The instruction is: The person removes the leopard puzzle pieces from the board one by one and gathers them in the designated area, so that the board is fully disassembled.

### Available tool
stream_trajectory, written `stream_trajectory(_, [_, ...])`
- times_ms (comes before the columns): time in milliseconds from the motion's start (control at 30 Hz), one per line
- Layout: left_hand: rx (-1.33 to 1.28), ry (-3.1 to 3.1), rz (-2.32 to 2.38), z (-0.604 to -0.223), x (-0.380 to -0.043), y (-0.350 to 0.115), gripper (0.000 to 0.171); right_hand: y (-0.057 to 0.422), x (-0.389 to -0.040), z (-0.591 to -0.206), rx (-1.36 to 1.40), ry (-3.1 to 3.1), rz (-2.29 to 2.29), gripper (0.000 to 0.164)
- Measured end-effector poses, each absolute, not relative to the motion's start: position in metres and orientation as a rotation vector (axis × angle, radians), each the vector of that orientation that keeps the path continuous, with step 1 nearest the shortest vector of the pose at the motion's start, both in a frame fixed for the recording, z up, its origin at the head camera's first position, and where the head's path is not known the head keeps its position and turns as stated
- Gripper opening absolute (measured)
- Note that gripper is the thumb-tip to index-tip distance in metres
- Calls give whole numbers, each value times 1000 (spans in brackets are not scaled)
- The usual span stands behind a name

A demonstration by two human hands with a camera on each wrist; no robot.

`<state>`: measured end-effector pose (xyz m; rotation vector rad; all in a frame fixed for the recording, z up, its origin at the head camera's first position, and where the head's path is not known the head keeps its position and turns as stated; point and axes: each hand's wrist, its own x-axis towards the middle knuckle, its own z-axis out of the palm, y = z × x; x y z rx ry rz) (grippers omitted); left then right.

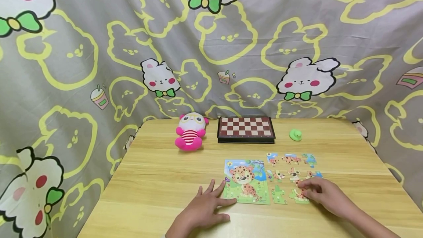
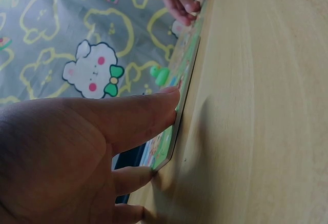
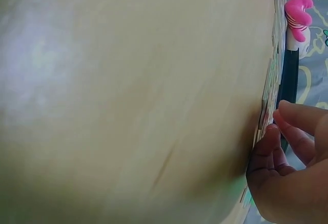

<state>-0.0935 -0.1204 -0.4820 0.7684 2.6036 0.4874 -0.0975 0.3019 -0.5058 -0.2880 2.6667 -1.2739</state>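
Observation:
My left hand [image 1: 205,205] lies with fingers spread at the near left corner of a square leopard puzzle board [image 1: 247,182]. In the left wrist view the thumb [image 2: 148,114] touches the board's near edge. To the right, loose leopard puzzle pieces lie in rows, among them a green one [image 1: 279,195]. My right hand [image 1: 327,195] has its thumb and forefinger drawn together on the right side of a lower puzzle piece [image 1: 300,196], pinching it. The right wrist view shows the fingertips [image 3: 280,115] close together by the pieces' edge. The hand hides part of the pieces beneath it.
A pink and white plush toy [image 1: 190,132] sits at the back of the wooden table [image 1: 148,179]. Right of it lies a chessboard box [image 1: 246,129], then a small green duck [image 1: 295,134]. A patterned grey curtain [image 1: 185,39] hangs behind and at the sides.

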Motion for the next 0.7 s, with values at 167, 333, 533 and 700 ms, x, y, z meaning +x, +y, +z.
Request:
stream_trajectory(167, [761,2604,485,-480,-93,-120,51,297,-99,-504,-315,2661,-1294,27])
stream_trajectory(333, [766,2608,484,-481,-93,-120,51,290,-102,-502,-323,2625,-1305,27])
stream_trajectory(533, [768,2603,492,-481,-93,-120,51,275,-106,-500,-380,2634,-1304,27])
stream_trajectory(700, [765,2606,485,-480,-94,-121,51,263,-109,-499,-401,2621,-1319,28])
